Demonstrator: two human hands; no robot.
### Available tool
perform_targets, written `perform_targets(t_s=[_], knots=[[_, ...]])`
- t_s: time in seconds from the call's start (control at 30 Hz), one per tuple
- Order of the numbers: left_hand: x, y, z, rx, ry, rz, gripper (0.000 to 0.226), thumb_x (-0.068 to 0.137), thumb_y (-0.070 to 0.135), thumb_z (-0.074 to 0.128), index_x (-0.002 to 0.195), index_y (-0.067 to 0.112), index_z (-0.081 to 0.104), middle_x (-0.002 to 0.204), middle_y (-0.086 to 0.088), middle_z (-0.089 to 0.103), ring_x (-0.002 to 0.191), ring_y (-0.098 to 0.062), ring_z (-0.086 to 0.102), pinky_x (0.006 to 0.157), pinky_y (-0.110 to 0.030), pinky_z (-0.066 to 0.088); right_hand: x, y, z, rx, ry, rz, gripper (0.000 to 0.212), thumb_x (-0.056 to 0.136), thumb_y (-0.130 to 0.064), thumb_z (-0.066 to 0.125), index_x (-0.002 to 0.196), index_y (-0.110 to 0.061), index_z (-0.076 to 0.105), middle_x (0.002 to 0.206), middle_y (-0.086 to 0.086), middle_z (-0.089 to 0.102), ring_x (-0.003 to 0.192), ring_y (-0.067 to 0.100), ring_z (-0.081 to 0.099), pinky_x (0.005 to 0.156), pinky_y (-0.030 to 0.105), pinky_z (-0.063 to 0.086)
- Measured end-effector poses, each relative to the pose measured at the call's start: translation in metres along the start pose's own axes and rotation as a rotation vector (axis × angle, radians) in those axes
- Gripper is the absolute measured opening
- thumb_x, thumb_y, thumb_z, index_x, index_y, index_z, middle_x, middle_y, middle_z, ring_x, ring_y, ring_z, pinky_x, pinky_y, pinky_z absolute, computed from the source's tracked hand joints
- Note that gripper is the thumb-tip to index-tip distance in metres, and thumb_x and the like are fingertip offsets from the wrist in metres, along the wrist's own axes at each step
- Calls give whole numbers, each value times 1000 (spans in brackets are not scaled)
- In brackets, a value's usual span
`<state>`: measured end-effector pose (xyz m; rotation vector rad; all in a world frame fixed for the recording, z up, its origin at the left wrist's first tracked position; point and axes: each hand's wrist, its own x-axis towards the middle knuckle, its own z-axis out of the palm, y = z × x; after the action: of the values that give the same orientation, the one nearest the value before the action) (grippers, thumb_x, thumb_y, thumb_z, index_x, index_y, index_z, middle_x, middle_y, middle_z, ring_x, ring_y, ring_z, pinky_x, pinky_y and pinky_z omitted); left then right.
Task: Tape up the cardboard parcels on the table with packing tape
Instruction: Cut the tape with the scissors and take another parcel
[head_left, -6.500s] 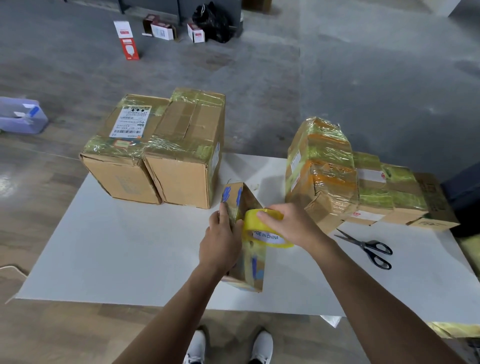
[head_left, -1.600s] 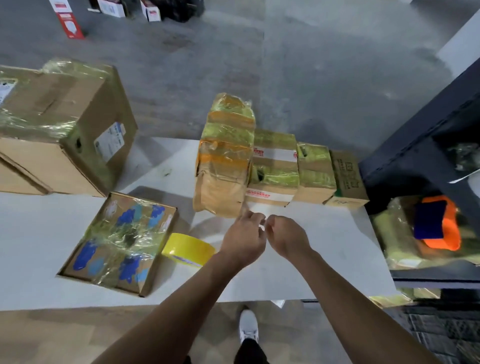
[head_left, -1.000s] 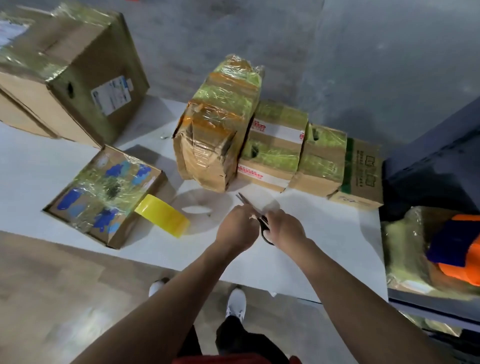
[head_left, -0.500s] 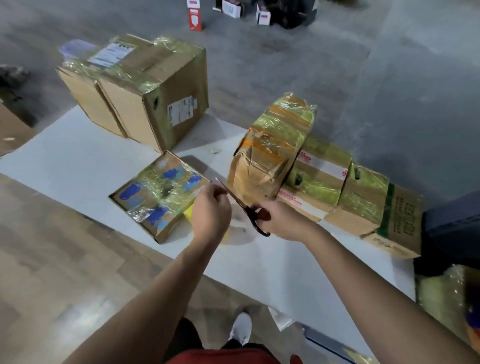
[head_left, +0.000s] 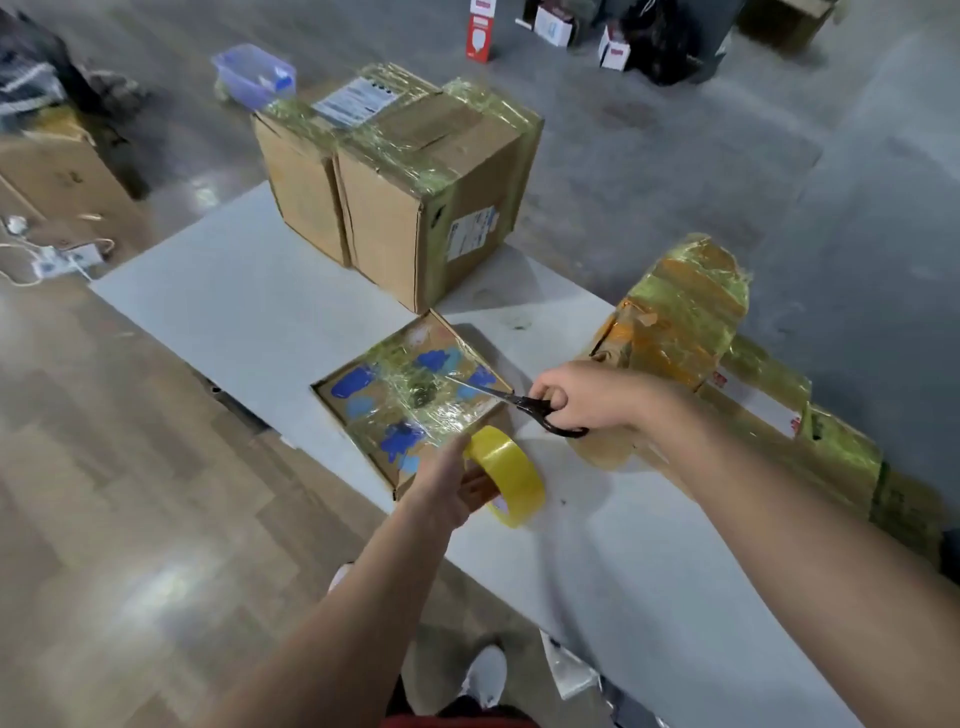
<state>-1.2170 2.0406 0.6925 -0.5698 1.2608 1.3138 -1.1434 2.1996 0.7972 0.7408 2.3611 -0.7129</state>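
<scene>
Yellow tape roll (head_left: 511, 475), black-handled scissors (head_left: 540, 408), blue-blotched brown parcel (head_left: 410, 405)

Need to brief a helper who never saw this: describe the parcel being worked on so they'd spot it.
On the white table, look just in front of the two tall brown boxes. The flat parcel lies there, under the scissors and beside the yellow tape roll. It alone is low and square, with blue blotches under shiny tape.

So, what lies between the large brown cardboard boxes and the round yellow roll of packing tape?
The flat tape-wrapped cardboard parcel with blue patches lies between them on the white table, seen in the head view.
</scene>
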Motion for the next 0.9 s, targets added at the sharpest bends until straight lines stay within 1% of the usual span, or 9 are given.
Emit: perform_targets(t_s=[0.1, 0.17, 0.27, 0.37, 0.5, 0.63, 0.7, 0.77, 0.9], knots=[[8, 8, -5, -5, -2, 47, 20, 95, 16, 60, 106, 0, 56, 78, -14, 60, 63, -23, 63, 41, -25, 52, 7, -2, -7, -19, -74, 21, 24, 84, -14, 60, 103, -27, 64, 84, -6, 70, 84, 20, 66, 80, 36, 54], [6, 13, -12, 64, -25, 64, 19, 95, 16, 62, 104, 0, 57, 81, -15, 61, 65, -24, 63, 45, -26, 54, 10, -6, -9, -27, -111, 22, 22, 83, -17, 62, 101, -29, 65, 91, -2, 74, 87, 20, 69, 82, 38, 55], [1, 19, -22, 186, -33, 119, 14, 95, 15, 62, 98, 2, 59, 77, -14, 63, 60, -22, 64, 50, -27, 55, 15, -13, -10, -78, -167, 16, 20, 82, -24, 66, 101, -31, 66, 95, -2, 75, 90, 23, 70, 81, 39, 55], [-5, 25, -31, 308, -51, 154, 17, 96, 17, 61, 104, 3, 60, 76, -11, 62, 60, -19, 62, 50, -25, 52, 17, -15, -15, -68, -232, 15, 20, 80, -32, 74, 99, -31, 67, 92, -2, 75, 89, 23, 70, 83, 39, 55], [-9, 29, -40, 387, -72, 172, 23, 97, 18, 58, 115, 3, 57, 77, -10, 60, 61, -18, 61, 50, -24, 52, 14, -13, -23, -20, -286, 19, 31, 80, -39, 79, 106, -26, 70, 88, -1, 76, 76, 11, 67, 77, 28, 54], [-8, 36, -48, 474, -48, 190, 23, 96, 18, 59, 114, 5, 56, 79, -9, 59, 59, -16, 60, 47, -22, 49, 14, -9, -25, -18, -333, 75, 34, 79, -53, 75, 100, -26, 74, 74, -9, 73, 68, 3, 66, 68, 22, 50], [-7, 40, -51, 549, -22, 204, 22, 94, 18, 60, 112, 5, 58, 79, -7, 56, 60, -16, 57, 50, -23, 48, 18, -7, -20, 20, -360, 98, 40, 79, -57, 73, 97, -22, 74, 82, -4, 75, 70, 5, 68, 66, 23, 51], [-5, 44, -53, 604, 11, 206, 22, 92, 20, 61, 108, 5, 59, 78, -7, 54, 64, -18, 55, 54, -26, 47, 22, -4, -11, 58, -388, 120, 45, 81, -57, 71, 100, -16, 74, 90, 2, 76, 72, 8, 68, 62, 22, 49], [-3, 55, -60, 615, 22, 147, 17, 92, 22, 62, 94, 6, 57, 82, -10, 56, 69, -22, 56, 60, -29, 47, 28, 3, 7, 181, -401, 182, 50, 84, -53, 70, 102, -6, 72, 86, 3, 73, 72, 13, 65, 59, 22, 45]])
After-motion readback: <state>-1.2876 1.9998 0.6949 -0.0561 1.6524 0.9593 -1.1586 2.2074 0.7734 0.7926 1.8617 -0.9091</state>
